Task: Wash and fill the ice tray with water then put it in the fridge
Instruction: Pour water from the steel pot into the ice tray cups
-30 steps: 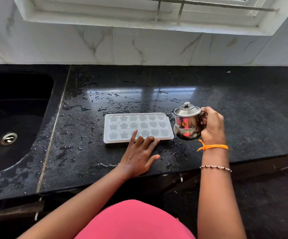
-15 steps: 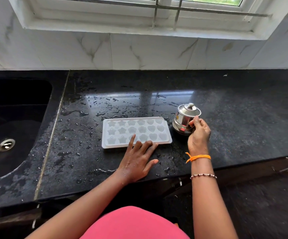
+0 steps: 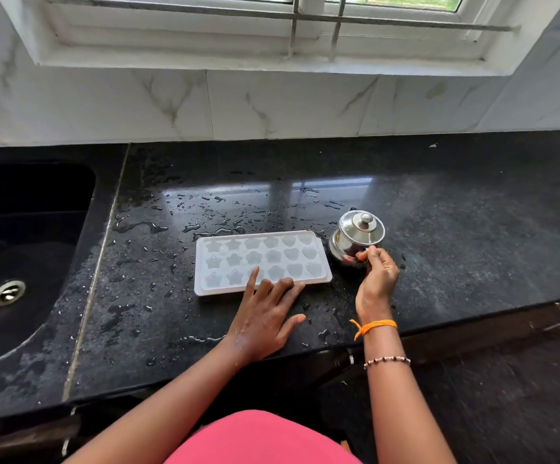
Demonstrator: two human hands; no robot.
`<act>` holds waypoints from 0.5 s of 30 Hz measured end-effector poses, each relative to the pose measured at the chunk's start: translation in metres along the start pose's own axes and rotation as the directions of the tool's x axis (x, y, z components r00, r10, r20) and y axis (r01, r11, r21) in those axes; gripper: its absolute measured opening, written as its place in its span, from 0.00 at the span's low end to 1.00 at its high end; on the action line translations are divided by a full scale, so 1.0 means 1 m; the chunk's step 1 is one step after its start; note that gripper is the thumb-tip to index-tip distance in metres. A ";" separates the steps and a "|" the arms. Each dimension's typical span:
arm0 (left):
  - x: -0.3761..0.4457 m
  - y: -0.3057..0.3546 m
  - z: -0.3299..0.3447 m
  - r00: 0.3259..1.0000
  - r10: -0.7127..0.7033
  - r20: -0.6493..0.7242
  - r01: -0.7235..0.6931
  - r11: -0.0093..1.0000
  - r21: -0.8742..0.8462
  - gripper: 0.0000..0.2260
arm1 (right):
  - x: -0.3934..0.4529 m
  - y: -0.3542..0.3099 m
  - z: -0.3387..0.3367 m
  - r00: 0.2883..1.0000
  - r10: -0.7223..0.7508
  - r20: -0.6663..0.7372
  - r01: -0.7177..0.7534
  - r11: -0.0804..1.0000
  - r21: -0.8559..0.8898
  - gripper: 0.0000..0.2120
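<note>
The ice tray (image 3: 262, 261) lies flat on the wet black counter (image 3: 456, 229), at the centre of the frame, its star and heart cells facing up. The left hand (image 3: 265, 316) rests open, fingers spread, its fingertips (image 3: 255, 272) on the tray's near edge. Just right of the tray stands a lidded steel pot (image 3: 355, 241), touching the counter. The right hand (image 3: 377, 279) is closed on the pot's handle at its near side. A dark sink (image 3: 20, 246) fills the left of the frame; a window (image 3: 271, 25) runs along the top.
</note>
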State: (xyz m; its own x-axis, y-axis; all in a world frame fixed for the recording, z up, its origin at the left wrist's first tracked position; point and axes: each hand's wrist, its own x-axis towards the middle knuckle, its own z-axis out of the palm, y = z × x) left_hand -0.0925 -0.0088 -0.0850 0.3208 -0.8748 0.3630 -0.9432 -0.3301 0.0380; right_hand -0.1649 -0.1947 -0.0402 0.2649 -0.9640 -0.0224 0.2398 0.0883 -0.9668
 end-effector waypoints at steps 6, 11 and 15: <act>0.000 0.000 -0.006 1.000 -0.003 0.016 0.003 1.000 -0.021 0.25 | -0.003 -0.001 -0.004 0.999 -0.016 -0.037 0.012 0.994 -0.107 0.17; 0.000 -0.018 -0.021 0.982 -0.181 -0.060 0.170 0.973 -0.156 0.23 | -0.015 -0.005 -0.009 0.984 0.040 -0.171 -0.055 0.994 -0.090 0.10; -0.009 -0.040 -0.035 0.895 -0.437 -0.083 0.406 0.879 -0.251 0.23 | -0.032 0.006 -0.020 0.969 0.174 -0.176 -0.199 0.970 -0.139 0.09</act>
State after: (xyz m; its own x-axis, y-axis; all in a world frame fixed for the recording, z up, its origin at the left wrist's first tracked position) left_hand -0.0604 0.0243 -0.0572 0.6924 -0.6095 0.3862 -0.7205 -0.5559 0.4145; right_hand -0.1907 -0.1683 -0.0507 0.1337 -0.9628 -0.2346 0.0502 0.2430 -0.9687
